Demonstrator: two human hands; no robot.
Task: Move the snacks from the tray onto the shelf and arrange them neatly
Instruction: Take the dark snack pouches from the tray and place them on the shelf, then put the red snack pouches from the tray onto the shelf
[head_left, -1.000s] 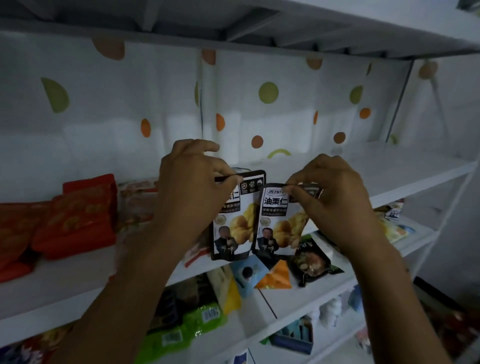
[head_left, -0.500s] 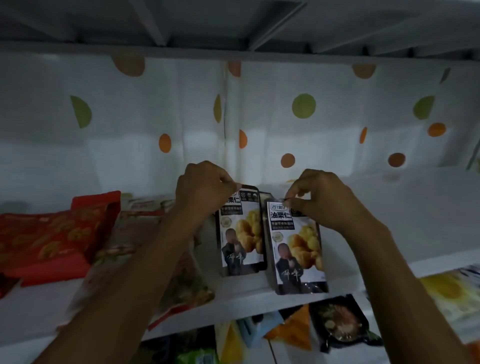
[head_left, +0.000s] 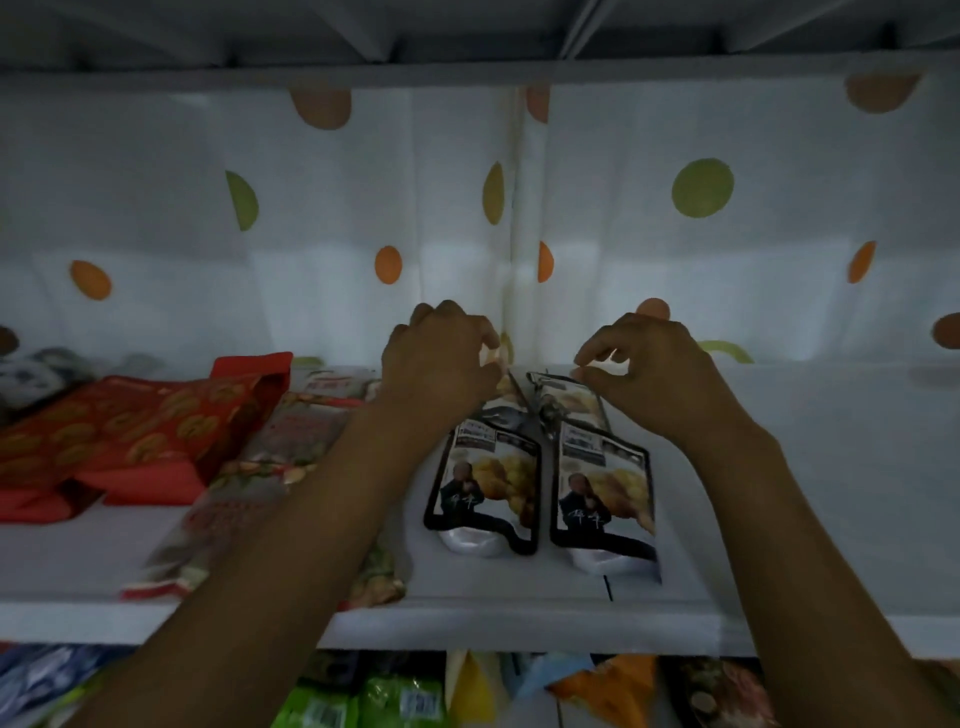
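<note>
Two black-and-white chestnut pouches lie side by side on the white shelf (head_left: 789, 499), the left pouch (head_left: 485, 488) and the right pouch (head_left: 602, 499). Behind them two more pouches of the same kind lean back, a rear left pouch (head_left: 506, 395) and a rear right pouch (head_left: 569, 400). My left hand (head_left: 441, 369) has its fingers curled at the top of the rear left pouch, which it mostly hides. With thumb and forefinger, my right hand (head_left: 654, 374) pinches the top corner of the rear right pouch.
Red snack bags (head_left: 130, 436) lie at the left of the shelf, with a clear bag of nuts (head_left: 260, 467) under my left forearm. A dotted white curtain (head_left: 675, 270) backs the shelf. Green packs (head_left: 363, 706) and an orange pack (head_left: 608, 686) sit on the shelf below.
Both hands carried the pouches up from the shelf's front edge and back toward the curtain. The pouches now rest on the shelf. The view has moved closer.
</note>
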